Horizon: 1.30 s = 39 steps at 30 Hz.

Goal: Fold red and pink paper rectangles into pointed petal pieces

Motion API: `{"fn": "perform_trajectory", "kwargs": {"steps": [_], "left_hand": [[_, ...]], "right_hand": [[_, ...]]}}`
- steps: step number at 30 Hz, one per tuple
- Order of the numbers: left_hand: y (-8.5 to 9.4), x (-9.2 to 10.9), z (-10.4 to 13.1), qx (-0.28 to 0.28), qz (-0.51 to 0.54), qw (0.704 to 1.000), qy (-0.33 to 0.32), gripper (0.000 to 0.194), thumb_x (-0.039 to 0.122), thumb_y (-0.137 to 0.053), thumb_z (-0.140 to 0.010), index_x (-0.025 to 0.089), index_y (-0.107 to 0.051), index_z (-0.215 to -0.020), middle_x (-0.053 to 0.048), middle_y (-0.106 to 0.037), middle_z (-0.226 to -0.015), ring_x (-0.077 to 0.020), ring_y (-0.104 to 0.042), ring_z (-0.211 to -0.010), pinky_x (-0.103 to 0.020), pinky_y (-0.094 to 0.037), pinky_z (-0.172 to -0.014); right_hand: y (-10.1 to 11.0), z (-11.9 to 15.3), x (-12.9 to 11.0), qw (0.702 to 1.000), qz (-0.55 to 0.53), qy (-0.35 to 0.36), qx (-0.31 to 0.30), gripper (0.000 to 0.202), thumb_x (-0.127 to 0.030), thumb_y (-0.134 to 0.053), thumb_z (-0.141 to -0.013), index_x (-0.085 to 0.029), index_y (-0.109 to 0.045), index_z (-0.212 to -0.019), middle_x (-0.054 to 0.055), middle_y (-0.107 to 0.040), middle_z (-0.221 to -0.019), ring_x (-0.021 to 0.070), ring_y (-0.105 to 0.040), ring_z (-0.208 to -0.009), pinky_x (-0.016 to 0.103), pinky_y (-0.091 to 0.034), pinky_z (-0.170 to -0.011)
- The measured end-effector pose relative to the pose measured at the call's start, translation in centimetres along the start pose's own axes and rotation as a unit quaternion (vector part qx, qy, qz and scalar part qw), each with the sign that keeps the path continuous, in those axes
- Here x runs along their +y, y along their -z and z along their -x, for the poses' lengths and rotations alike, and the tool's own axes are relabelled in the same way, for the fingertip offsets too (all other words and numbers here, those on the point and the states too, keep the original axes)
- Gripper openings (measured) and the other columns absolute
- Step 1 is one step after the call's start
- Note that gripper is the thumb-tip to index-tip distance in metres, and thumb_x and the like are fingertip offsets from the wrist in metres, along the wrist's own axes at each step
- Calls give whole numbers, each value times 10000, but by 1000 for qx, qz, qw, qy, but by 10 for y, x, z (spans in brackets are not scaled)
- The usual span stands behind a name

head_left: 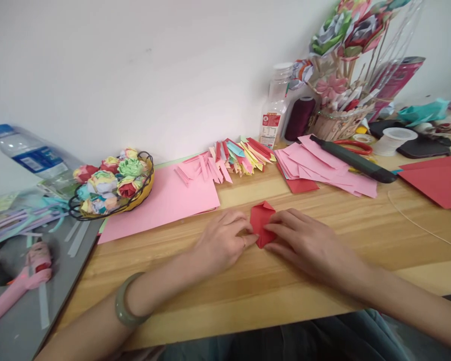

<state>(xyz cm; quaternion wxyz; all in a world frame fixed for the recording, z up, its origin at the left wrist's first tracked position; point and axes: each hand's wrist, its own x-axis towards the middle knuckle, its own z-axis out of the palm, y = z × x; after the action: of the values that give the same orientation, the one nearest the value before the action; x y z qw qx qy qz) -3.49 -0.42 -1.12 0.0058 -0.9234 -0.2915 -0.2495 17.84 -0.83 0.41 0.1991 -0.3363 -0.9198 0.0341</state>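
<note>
A small piece of folded red paper (261,220) lies on the wooden table between my two hands, with creased flaps along its top and right edges. My left hand (227,238) has its fingers curled, and thumb and fingertip press the lower left edge of the paper. From the other side my right hand (304,240) grips the right edge, its fingers on top and the thumb low by the bottom corner. The fingertips cover parts of both side edges. Behind the paper stands a row of folded paper strips (244,155) in pink, red, yellow and blue.
Pink sheets (326,168) lie behind my right hand under a dark green cutter-like tool (357,160). Red sheets (439,180) are at far right. A basket of paper flowers (148,185) rests on a large pink sheet (173,200). A pink glue gun (18,291) lies left.
</note>
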Motion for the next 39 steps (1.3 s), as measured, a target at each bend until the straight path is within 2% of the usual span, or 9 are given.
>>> {"fn": "perform_trajectory", "kwargs": {"steps": [3,6,11,13,18,22,26,29,39], "left_hand": [[6,-4,-1,-12,47,999,-6,227,203,-465,-909,192,-689,-868,-54,-648,-902,-189,-543,-941,-345,-477,-827],[13,-8,-3,-67,98,993,-21,253,210,-417,-931,179,-667,-948,-73,-646,-973,-174,-568,-939,-325,-483,-831],[17,-8,-3,-143,187,970,62,220,247,-430,-936,169,-575,-1081,-52,-639,-1039,-148,-583,-975,-276,-463,-875],[17,-7,-3,-145,204,964,86,219,256,-452,-926,177,-568,-1094,-47,-632,-1078,-145,-586,-985,-270,-461,-881],[9,-5,-9,-94,199,975,25,193,194,-469,-910,168,-645,-985,-69,-611,-1125,-160,-568,-1017,-283,-449,-889],[5,-5,-16,-93,220,966,94,156,163,-607,-826,154,-625,-981,-46,-647,-1004,-150,-590,-924,-272,-456,-838],[6,-7,-20,-119,212,957,159,188,193,-708,-741,168,-615,-902,-5,-655,-867,-155,-576,-824,-276,-450,-754],[9,-9,-21,-140,224,956,127,66,154,-687,-757,191,-634,-771,26,-654,-822,-141,-555,-827,-270,-420,-784],[7,-6,-20,-126,245,952,137,90,127,-683,-753,208,-649,-733,45,-665,-783,-144,-527,-822,-264,-420,-773]], "right_hand": [[-5,-1,4,999,-42,-11,-12,164,-193,-472,-886,-165,-628,-841,75,-601,-882,198,-537,-818,331,-466,-704],[-4,-3,6,999,-49,-7,-8,192,-144,-470,-871,-165,-623,-757,70,-598,-832,191,-525,-771,327,-459,-679],[-1,-6,3,999,-20,-11,-38,160,-147,-475,-857,-156,-622,-919,95,-604,-895,225,-526,-816,378,-453,-722],[-3,-6,4,998,-36,-22,-52,156,-151,-470,-858,-157,-614,-916,97,-603,-890,225,-529,-813,372,-450,-715],[-7,-8,8,980,-166,-64,-88,117,-148,-473,-854,-171,-587,-868,59,-609,-864,186,-546,-817,309,-432,-720],[-5,-11,10,962,-216,-117,-120,96,-147,-493,-827,-178,-584,-824,23,-597,-763,158,-540,-696,271,-410,-621],[-1,-12,14,954,-256,-77,-135,138,-133,-475,-836,-187,-602,-835,29,-608,-835,153,-552,-767,276,-415,-681],[1,-12,17,951,-266,-54,-146,117,-171,-493,-850,-188,-598,-802,36,-597,-864,155,-547,-807,284,-419,-712],[2,-11,16,958,-247,-51,-137,129,-214,-490,-868,-187,-599,-805,39,-594,-849,158,-541,-791,292,-422,-703]]}}
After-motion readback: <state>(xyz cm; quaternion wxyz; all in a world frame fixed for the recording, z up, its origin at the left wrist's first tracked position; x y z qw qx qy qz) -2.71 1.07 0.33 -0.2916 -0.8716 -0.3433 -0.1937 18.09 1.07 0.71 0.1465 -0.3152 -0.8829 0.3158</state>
